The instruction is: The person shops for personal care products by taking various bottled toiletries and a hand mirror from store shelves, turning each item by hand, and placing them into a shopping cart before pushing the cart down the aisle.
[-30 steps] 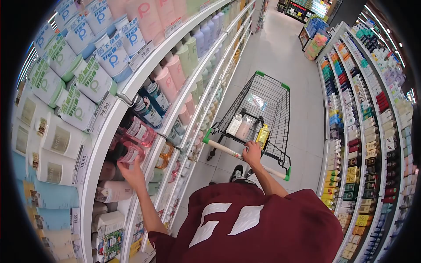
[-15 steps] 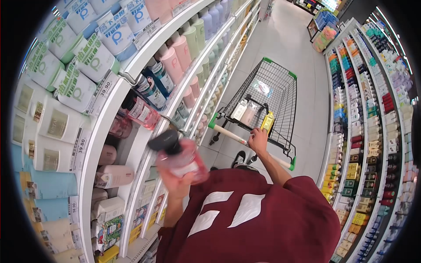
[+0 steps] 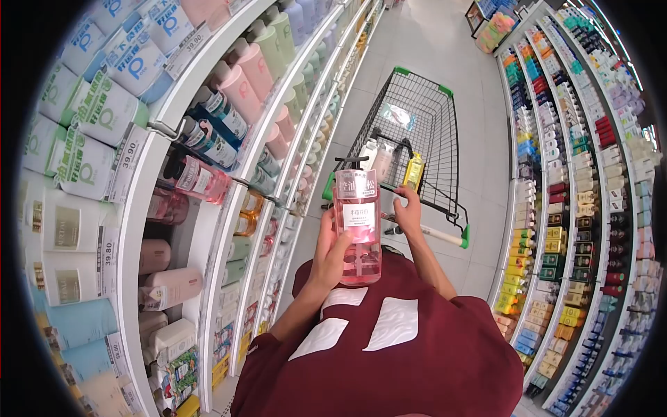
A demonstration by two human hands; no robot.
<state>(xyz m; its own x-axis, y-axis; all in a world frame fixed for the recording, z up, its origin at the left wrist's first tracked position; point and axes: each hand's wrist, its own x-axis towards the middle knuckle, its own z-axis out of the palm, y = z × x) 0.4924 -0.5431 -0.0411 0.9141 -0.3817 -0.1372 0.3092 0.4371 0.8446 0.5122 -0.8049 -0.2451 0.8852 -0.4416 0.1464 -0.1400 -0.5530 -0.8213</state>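
Observation:
Upright in front of my chest is a clear pump bottle of pink liquid (image 3: 358,254), with a dark pump head and a white label facing me. My left hand (image 3: 332,254) is closed around its left side, thumb across the front. Just right of the bottle, my right hand (image 3: 410,212) has its thumb and forefinger apart, with nothing seen between them. It is over the handle of the shopping cart (image 3: 455,240). A yellow bottle (image 3: 414,171) stands in the cart's front compartment, beyond that hand. Beside it are a white bottle (image 3: 367,153) and a pale pink bottle (image 3: 384,161).
Close on my left runs a shelf (image 3: 182,271) with pump bottles, tubs and price tags. A similar pink bottle with a dark cap (image 3: 201,179) lies there. Across the aisle is another stocked shelf (image 3: 556,254). Grey tiled floor (image 3: 417,42) stretches ahead.
My left hand has brought the pink pump bottle from beside the shelf to before my chest, now upright. My right hand has come off the yellow bottle and drawn back slightly.

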